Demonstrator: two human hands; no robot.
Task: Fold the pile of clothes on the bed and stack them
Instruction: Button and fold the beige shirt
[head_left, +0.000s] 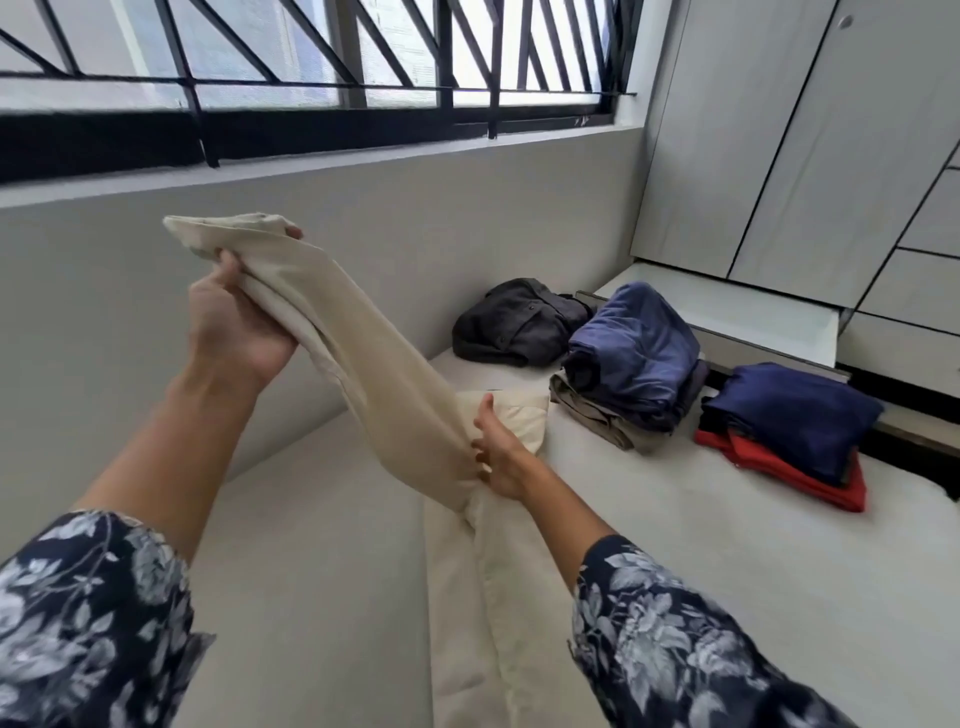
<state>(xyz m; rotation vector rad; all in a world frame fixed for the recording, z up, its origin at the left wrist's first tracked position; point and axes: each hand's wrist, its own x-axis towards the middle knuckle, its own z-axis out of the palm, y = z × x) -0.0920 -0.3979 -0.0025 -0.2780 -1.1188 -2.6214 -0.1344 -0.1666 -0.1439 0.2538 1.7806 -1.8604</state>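
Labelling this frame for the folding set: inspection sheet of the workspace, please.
Surface: bed, pale cover, under all the clothes.
Job's things: cream trousers, one end lifted, rest on the bed; folded blue stack; navy-and-red stack; unfolded dark garment by the wall.
Clutter: cream pillow behind the trousers.
Grips: left hand holds the raised end; right hand pinches the middle.
Cables: nothing seen.
Surroundings: barred window, wardrobe doors.

Trousers left on bed; folded stacks right.
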